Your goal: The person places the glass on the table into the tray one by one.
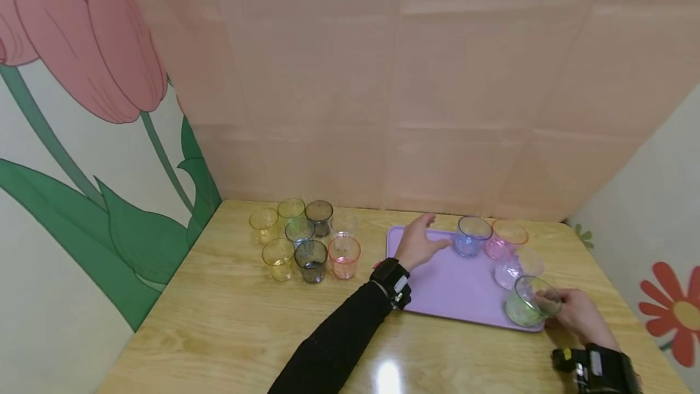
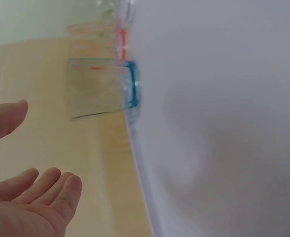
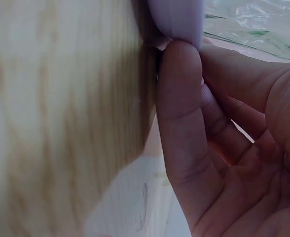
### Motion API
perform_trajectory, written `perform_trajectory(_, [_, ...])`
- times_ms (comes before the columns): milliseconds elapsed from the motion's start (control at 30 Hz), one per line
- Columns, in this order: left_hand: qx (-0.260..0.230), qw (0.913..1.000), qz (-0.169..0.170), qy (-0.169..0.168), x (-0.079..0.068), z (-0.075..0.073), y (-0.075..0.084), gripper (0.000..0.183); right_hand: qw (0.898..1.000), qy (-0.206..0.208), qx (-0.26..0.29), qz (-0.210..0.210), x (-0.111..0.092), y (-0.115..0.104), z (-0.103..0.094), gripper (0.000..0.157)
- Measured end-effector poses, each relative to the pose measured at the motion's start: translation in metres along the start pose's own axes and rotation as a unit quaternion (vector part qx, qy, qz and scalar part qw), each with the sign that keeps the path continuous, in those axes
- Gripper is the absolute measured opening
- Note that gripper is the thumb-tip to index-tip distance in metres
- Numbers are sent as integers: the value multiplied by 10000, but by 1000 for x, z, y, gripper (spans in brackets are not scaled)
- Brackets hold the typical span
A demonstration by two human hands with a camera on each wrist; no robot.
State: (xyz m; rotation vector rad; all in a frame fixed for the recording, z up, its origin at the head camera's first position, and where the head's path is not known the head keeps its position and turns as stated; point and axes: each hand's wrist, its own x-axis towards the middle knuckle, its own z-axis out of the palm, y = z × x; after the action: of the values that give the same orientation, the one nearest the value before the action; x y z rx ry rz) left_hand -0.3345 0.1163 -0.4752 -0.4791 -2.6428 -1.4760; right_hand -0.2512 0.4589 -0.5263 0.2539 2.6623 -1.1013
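A light purple tray (image 1: 459,284) lies on the wooden table. My left hand (image 1: 418,245) hovers over its left part, thumb and fingers spread with nothing between them. At the tray's front right corner, my right hand (image 1: 584,315) pinches the edge between thumb and index finger (image 3: 182,84). Along the tray's right side stand a blue glass (image 1: 471,243), a pink glass with an orange rim (image 1: 496,249), a pale violet glass (image 1: 507,271) and a green glass (image 1: 524,311). The green one stands in front of some right fingertips in the head view.
Left of the tray, several tinted glasses stand close together, among them a dark grey glass (image 1: 312,266), a red-rimmed glass (image 1: 344,262) and a yellow glass (image 1: 277,262). A pinkish-brown covering (image 1: 350,108) rises behind the table, and painted walls flank it.
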Motion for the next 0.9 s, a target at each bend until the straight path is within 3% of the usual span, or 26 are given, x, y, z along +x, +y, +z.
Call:
perform_trajectory(167, [-107,9995,260,156,-13,-19,4,64,9999,-17,-98,38,-1,0,-2,47])
perform_trajectory(367, [-408,9985,330,123,-28,-35,3,63,9997,-56,-218,33,0,-1,-3,45])
perform_trajectory(700, [-26,9988,462,169,-48,-58,-3,57,10000,31,1,-48,-2,-1,2,43])
perform_trajectory(900, [-653,9962,574,67,-55,-68,-8,55,9998,157,-62,-121,-2,0,2,49])
